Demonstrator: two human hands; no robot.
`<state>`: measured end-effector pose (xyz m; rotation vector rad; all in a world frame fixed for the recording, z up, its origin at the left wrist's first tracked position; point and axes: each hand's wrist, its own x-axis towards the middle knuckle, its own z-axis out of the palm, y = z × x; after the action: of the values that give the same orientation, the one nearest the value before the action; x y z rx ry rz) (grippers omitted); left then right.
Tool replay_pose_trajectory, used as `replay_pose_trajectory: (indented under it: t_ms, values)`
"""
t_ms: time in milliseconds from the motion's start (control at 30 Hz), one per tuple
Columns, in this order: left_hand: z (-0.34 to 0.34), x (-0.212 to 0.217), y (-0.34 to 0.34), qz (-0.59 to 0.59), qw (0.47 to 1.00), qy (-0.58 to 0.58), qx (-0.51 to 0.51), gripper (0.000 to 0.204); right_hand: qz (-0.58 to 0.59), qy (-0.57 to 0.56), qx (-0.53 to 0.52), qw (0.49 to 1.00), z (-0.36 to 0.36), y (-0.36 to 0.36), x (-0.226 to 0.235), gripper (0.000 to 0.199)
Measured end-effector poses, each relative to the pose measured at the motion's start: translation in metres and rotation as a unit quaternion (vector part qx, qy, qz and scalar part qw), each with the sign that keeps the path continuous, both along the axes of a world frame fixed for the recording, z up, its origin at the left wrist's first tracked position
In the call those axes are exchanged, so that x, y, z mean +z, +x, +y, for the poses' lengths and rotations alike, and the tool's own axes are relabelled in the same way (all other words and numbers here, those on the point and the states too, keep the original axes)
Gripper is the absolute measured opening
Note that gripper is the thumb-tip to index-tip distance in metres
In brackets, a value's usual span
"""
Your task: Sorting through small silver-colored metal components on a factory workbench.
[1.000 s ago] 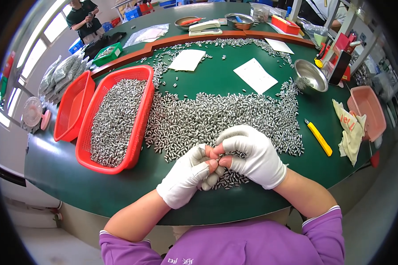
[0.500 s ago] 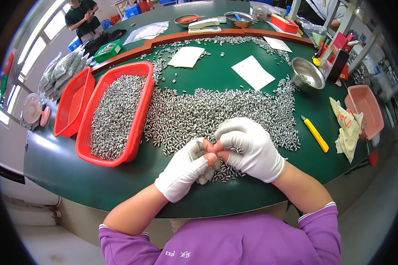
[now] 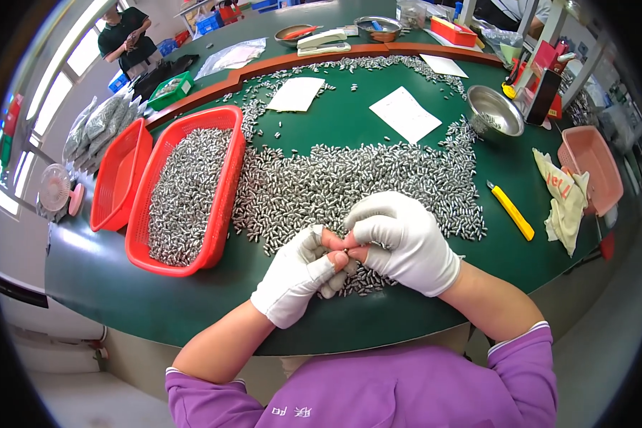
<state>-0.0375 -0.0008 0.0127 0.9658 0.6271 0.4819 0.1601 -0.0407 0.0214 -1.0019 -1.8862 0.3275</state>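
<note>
Both of my hands wear white gloves with bare thumb and finger tips, and they meet over the near edge of a wide spread of small silver metal parts (image 3: 357, 178). My left hand (image 3: 296, 278) is closed in a pinch, its thumb and forefinger against a small metal part (image 3: 346, 250). From the other side my right hand (image 3: 406, 246) pinches the same part, fingertips nearly touching the left ones. The fingers mostly cover this part, so its exact shape is hidden. A smaller heap of the same parts (image 3: 367, 280) lies just beneath my hands.
A red basket (image 3: 230, 178) full of parts stands left, beside another red basket (image 3: 114, 178). White papers (image 3: 406, 115) and a metal bowl (image 3: 496, 118) lie beyond. On the right are a yellow cutter (image 3: 512, 212), a cloth (image 3: 563, 207) and a pink basket (image 3: 593, 171). Another person (image 3: 125, 39) stands far left.
The whole view has shifted slightly. My fingertips have parted a little, and a bit of the small part now shows between them. Both hands otherwise keep their place.
</note>
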Motion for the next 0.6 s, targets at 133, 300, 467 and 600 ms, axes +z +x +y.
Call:
replay_pose_trajectory:
  t_ms: [133, 300, 467, 600]
  values:
    - [0.0, 0.001, -0.001, 0.015, 1.0, 0.002, -0.001, 0.02, -0.033, 0.076, -0.012, 0.997, 0.0, -0.003, 0.006, 0.022]
    - [0.0, -0.003, -0.002, 0.023, 0.999, 0.019, -0.013, 0.021, -0.058, 0.123, -0.009, 0.991, -0.001, -0.006, 0.012, 0.019]
    - [-0.002, -0.003, -0.001, 0.012, 1.0, 0.022, -0.012, 0.021, -0.072, 0.108, 0.011, 0.991, -0.002, -0.008, 0.01, 0.02]
    - [-0.002, 0.0, 0.001, 0.017, 1.0, 0.016, -0.017, 0.021, -0.099, 0.111, -0.061, 0.987, -0.008, -0.009, 0.008, 0.022]
